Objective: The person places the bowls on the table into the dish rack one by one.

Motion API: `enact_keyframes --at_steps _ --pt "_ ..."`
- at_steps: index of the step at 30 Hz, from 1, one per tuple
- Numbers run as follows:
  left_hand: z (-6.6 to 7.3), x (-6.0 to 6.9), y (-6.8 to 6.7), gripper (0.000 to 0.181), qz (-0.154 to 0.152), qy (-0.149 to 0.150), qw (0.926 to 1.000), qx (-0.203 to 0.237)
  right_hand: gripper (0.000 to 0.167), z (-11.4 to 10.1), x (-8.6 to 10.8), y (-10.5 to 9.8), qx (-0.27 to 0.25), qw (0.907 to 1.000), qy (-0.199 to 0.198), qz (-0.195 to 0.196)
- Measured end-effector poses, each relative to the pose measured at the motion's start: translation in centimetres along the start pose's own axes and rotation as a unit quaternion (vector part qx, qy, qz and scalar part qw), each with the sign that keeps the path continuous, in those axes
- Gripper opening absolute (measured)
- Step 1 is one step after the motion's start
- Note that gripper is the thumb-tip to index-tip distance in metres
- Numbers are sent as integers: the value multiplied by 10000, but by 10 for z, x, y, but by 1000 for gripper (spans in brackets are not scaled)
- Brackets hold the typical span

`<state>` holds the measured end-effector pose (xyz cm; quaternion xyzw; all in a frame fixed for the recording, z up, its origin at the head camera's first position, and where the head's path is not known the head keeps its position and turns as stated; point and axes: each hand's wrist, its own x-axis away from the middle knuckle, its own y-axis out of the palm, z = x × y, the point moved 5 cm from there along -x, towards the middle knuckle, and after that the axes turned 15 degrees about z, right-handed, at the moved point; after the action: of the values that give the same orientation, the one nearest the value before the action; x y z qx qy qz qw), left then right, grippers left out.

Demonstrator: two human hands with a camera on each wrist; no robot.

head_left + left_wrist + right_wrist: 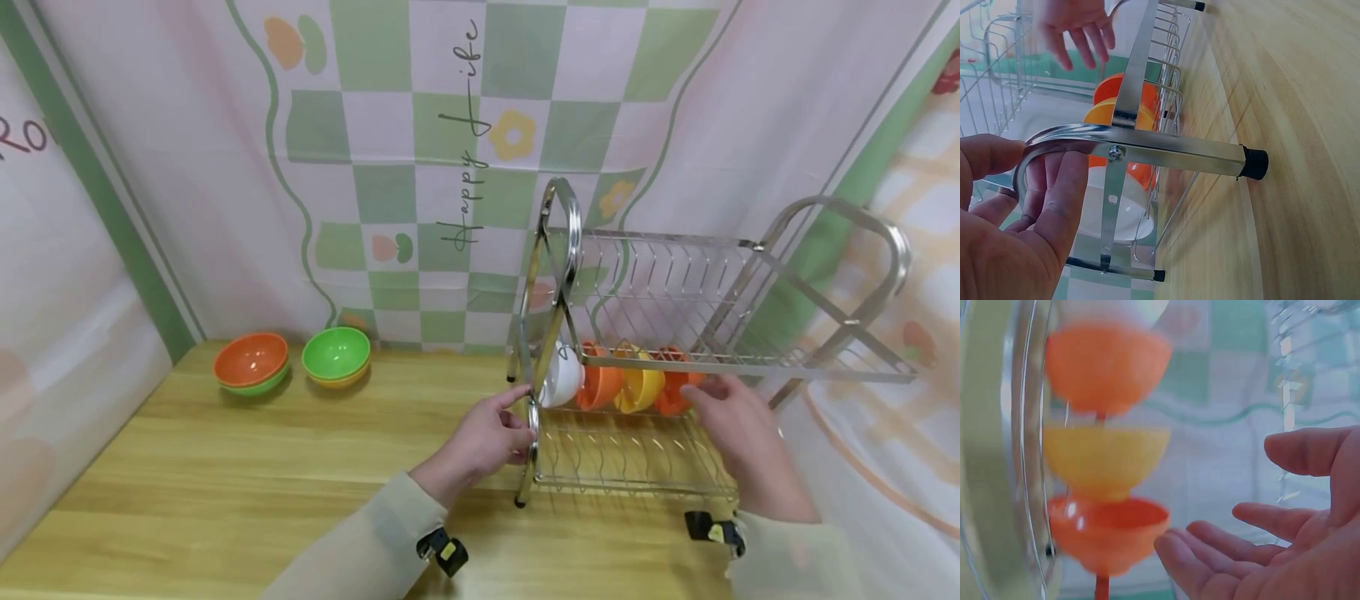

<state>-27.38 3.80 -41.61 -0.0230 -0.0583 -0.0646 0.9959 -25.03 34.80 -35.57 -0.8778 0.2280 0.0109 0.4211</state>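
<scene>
On the lower tier of the metal rack (637,482), a white bowl (562,377), an orange bowl (598,385), a yellow bowl (640,388) and a red-orange bowl (672,393) stand on edge in a row. My left hand (487,433) grips the rack's left side frame; in the left wrist view its fingers (1063,200) curl round the metal tube. Beside the rightmost bowl (1110,540) is my right hand (1272,550), its fingers spread and holding nothing. Whether a fingertip touches that bowl's rim, I cannot tell.
An orange bowl (251,360) in a green one and a green bowl (337,353) in a yellow one sit at the back left of the wooden table (262,492). The rack's upper tier (660,283) overhangs the bowls. A patterned curtain (375,183) hangs behind.
</scene>
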Motion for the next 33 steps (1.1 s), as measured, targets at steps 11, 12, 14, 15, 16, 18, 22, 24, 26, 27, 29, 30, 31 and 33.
enact_keyframes --at_steps 11,12,14,15,16,18,22,24,26,27,29,30,31,33 --pt "1 2 -1 70 -27 -35 10000 20 64 -55 57 46 -3350 9333 419 -1223" --pt "1 2 -1 70 -29 -39 10000 10 63 -60 60 52 -3424 9293 426 -1317" --pt "1 2 -2 71 -32 -37 10000 -25 61 -70 65 63 -3513 9229 434 -1513" --pt "1 2 -2 70 -33 -30 10000 -46 60 -74 67 69 -3512 9218 431 -1585" --pt "2 2 -2 70 -40 -15 10000 -68 59 -78 69 75 -3522 9200 439 -1661" --pt "2 2 -3 69 -61 1 9999 -134 59 -84 71 86 -3568 9163 452 -1762" --pt "3 3 -5 70 -70 236 9978 -611 59 -95 75 102 -3631 9117 387 -1882" --pt "3 3 -7 77 -1 609 9913 -1168 59 -99 76 107 -3667 9101 323 -1903" --pt "5 5 -10 86 132 1048 9774 -1834 59 -101 77 111 -3690 9089 307 -1919" --pt "6 6 -13 90 192 1237 9695 -2105 59 -102 77 113 -3688 9092 318 -1905" --pt "9 8 -20 95 273 1563 9568 -2436 58 -103 78 116 -3605 9137 363 -1841" --pt "11 9 -25 96 305 1681 9507 -2588 59 -104 78 118 -3551 9168 389 -1787" --pt "13 10 -31 96 329 1754 9460 -2705 59 -105 79 119 -3475 9208 411 -1724" --pt "17 9 -46 94 419 1866 9368 -2931 59 -106 79 122 -3288 9303 408 -1577"
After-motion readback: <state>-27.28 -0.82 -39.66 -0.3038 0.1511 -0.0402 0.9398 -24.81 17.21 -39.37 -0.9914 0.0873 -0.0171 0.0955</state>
